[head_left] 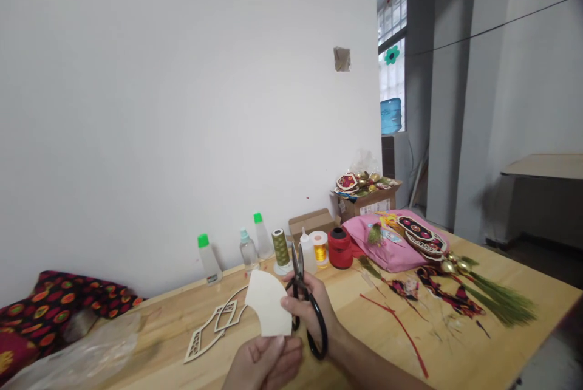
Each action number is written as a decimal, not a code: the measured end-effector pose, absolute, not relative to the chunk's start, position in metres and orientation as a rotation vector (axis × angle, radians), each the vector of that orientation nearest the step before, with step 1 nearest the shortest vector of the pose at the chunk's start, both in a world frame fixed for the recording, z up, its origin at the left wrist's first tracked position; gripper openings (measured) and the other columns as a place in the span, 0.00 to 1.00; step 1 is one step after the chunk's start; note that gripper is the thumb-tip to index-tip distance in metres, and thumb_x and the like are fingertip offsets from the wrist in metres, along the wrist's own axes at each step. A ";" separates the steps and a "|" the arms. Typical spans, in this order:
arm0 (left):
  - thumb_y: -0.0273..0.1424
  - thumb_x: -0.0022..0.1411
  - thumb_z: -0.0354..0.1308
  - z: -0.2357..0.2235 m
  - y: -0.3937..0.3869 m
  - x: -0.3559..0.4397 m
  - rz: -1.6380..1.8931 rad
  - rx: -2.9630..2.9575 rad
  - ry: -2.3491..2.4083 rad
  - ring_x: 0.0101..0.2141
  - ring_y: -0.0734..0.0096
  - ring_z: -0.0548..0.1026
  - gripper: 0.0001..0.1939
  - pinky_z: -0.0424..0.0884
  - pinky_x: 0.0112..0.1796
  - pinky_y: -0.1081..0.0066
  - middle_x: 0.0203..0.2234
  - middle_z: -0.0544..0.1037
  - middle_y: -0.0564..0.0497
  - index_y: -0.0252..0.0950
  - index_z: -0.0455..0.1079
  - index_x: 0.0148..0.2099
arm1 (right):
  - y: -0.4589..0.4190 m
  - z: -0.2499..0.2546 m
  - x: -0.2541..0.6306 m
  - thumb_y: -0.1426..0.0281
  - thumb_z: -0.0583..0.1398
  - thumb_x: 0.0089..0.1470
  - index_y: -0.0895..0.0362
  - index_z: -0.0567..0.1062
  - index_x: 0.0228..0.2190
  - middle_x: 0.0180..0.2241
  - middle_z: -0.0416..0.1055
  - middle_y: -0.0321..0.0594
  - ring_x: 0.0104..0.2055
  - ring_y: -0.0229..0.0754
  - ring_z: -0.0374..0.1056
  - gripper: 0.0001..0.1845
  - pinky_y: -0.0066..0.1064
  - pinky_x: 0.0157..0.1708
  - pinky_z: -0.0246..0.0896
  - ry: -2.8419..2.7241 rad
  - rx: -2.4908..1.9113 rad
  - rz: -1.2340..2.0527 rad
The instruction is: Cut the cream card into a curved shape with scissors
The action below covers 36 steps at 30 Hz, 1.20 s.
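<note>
Two hands are occupied over a wooden table, recorded from left to right. At the far left I note a dark patterned cloth and a clear plastic sheet; next, thin openwork frames lying flat, with a green-capped bottle standing behind them near the wall. My left hand is closed on the lower edge of a fan-shaped white card, thumb in front, so that the card stands upright just right of the frames. My right hand is wrapped around the black-handled scissors; their blades point upward beside the card's right side, and no blade lies across it. My right thumb appears to touch that edge, though the angle leaves the contact uncertain. Behind and to the right stand an olive thread cone, a yellow spool and a red spool, then a pink bag and a green tassel. Finding: I judge the step in hand to be positioning the card for the scissors. A cut would call for a steady left pinch, the blades turned toward the edge, and my right thumb clear of the line.
</note>
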<state>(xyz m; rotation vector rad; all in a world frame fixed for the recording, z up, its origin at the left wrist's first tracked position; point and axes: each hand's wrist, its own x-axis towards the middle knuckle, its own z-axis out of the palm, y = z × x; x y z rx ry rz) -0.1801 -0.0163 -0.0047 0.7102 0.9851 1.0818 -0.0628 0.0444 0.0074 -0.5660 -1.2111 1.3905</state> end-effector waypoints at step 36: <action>0.32 0.48 0.59 0.015 -0.032 -0.184 1.038 0.834 1.036 0.35 0.69 0.73 0.11 0.64 0.40 0.72 0.31 0.78 0.44 0.31 0.74 0.34 | 0.030 0.017 -0.055 0.75 0.59 0.35 0.58 0.67 0.31 0.20 0.59 0.28 0.21 0.31 0.56 0.14 0.22 0.21 0.51 -1.375 -0.667 1.264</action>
